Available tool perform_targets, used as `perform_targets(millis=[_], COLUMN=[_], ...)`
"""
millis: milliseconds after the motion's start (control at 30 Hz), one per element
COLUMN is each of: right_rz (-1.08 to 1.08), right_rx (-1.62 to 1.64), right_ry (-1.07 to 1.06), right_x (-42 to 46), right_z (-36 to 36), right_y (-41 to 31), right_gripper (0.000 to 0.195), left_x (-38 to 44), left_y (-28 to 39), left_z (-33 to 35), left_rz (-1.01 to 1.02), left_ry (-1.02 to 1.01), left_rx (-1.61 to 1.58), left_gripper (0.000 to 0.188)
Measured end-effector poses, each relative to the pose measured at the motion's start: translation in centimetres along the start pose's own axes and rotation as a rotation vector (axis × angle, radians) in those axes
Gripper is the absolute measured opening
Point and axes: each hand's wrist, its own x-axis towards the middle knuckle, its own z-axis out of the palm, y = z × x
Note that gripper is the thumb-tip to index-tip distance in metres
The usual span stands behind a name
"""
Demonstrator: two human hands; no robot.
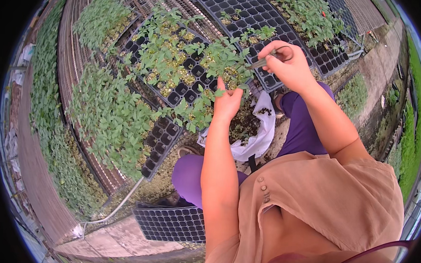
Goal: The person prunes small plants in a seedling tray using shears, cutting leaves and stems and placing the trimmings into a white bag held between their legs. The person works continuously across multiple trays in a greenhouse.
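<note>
My right hand (287,66) grips a slim pointed hand tool (258,64) with a dark loop at its handle end. Its tip points left into a clump of leafy green seedlings (222,59). Just below that clump is my left hand (227,102), index finger stretched up against the leaves and thumb apart from it. Leaves and the hand itself hide whether it grasps anything. The seedlings stand in yellowish, mossy plugs at the near corner of a black cell tray (180,91), where several cells are bare. Under my hands, between my knees, a white bag (263,133) hangs open with dark soil and plant scraps inside.
A mostly unfilled black tray (251,13) lies beyond my right hand. Dense seedlings (109,116) fill a tray at left, on a slatted bench (77,37) with a metal pipe edge (123,201). Spare cell trays (171,223) lean low beside my knee.
</note>
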Motion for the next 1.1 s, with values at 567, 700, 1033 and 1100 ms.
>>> perform_targets(millis=[567, 700, 1033, 1100], right_rz=[0.070, 0.079, -0.005, -0.009], right_rx=[-0.129, -0.103, -0.092, -0.098], right_ry=[0.065, 0.067, 0.199, 0.190], right_x=[2.9, 3.3, 4.1, 3.9], right_z=[1.7, 2.0, 0.9, 0.8], right_y=[6.2, 6.6, 5.9, 5.6], right_gripper=[0.017, 0.017, 0.018, 0.018], left_x=[-0.9, -1.2, -4.4, -4.8], left_y=[2.1, 0.7, 2.0, 1.6], left_z=[-0.7, -0.8, -3.1, -3.4], left_rz=[0.117, 0.259, 0.271, 0.302], left_ry=[0.204, 0.267, 0.217, 0.242], left_rx=[0.535, 0.457, 0.309, 0.341], left_gripper=[0.057, 0.056, 0.044, 0.044])
